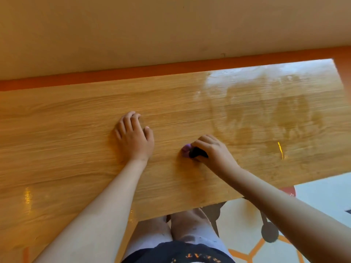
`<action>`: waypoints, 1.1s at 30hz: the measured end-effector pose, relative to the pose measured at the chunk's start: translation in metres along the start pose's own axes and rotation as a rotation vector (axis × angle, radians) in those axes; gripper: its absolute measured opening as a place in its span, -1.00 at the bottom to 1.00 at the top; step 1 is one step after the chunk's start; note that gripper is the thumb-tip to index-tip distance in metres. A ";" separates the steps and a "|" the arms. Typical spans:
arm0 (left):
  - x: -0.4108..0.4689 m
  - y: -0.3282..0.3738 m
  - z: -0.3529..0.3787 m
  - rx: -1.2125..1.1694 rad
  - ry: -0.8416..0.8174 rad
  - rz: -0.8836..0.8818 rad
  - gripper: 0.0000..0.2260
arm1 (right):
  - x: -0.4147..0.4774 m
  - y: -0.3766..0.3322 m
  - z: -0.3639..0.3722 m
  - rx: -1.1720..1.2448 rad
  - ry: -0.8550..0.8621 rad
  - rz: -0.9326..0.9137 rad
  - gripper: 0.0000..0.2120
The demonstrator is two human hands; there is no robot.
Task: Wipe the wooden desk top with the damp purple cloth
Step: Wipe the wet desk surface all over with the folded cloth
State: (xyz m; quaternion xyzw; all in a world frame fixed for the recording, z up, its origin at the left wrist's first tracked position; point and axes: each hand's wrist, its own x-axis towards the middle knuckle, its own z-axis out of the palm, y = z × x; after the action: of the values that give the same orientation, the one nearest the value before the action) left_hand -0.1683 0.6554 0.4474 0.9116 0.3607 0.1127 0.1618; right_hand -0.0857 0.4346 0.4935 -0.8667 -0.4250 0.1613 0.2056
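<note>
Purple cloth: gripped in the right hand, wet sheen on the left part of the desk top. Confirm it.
Wrong side. The right hand does grip the purple cloth, but the head view shows the wet sheen on the right part of the desk top.

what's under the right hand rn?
A bunched purple cloth pokes out past the right hand, with a dark part beside it, on the wooden desk top. The rest of the cloth is covered by the fingers.
</note>
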 end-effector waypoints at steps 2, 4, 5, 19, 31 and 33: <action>-0.001 -0.002 0.000 0.008 -0.008 0.007 -0.65 | -0.034 -0.007 0.008 0.001 -0.055 -0.022 -0.77; 0.000 -0.002 -0.001 0.010 -0.019 0.010 -0.66 | -0.039 -0.007 0.008 0.000 -0.082 -0.031 -0.80; 0.001 -0.001 -0.001 0.010 -0.024 0.012 -0.66 | -0.031 -0.006 0.006 -0.007 -0.077 -0.026 -0.81; -0.001 -0.002 -0.002 0.032 -0.012 0.047 -0.63 | -0.039 -0.017 0.017 0.021 0.108 0.129 -0.83; 0.002 -0.001 -0.003 0.037 -0.030 0.059 -0.63 | -0.084 -0.028 0.028 0.037 0.068 0.178 -0.79; 0.001 -0.002 -0.003 0.041 -0.028 0.058 -0.63 | -0.070 -0.028 0.028 0.039 0.136 0.226 -0.78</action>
State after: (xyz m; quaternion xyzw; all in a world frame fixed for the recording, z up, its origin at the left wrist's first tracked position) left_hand -0.1700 0.6584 0.4491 0.9263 0.3340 0.0974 0.1449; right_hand -0.1580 0.3997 0.4907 -0.9137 -0.3068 0.1326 0.2312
